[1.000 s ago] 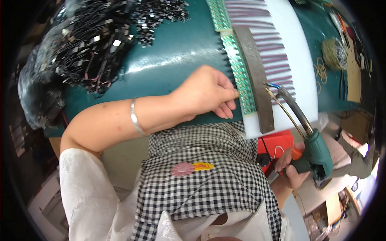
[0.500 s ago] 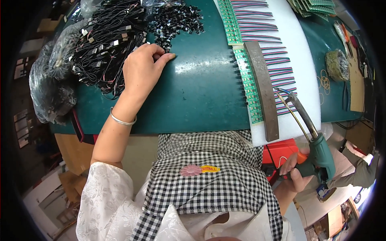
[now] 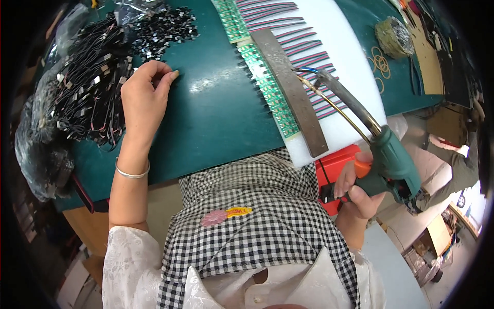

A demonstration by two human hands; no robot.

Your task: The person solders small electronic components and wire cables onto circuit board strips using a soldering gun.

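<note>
My left hand (image 3: 144, 98) is closed in a pinch, thumb against fingertips, just below a pile of small black connectors (image 3: 163, 32). Whatever sits in the pinch is too small or hidden to name. My right hand (image 3: 360, 194) grips a green soldering gun (image 3: 395, 160) by its handle. Its tip and thin brass-coloured tube reach over a dark metal bar (image 3: 290, 92). That bar lies across flat striped wires (image 3: 311, 47) joined to green circuit boards (image 3: 267, 87). Along the near board's left edge stick out several small black parts.
A heap of black cables (image 3: 92, 87) and clear plastic bags (image 3: 38, 149) lie on the left of the green table (image 3: 216, 123). White foam (image 3: 355, 67) supports the boards. Rubber bands (image 3: 380, 63) and a roundish wrapped bundle (image 3: 394, 37) are at the far right.
The whole view has turned, so the table appears shifted left. The soldering gun's tip is farther up along the metal bar. My left hand stays pinched close to the connector pile.
</note>
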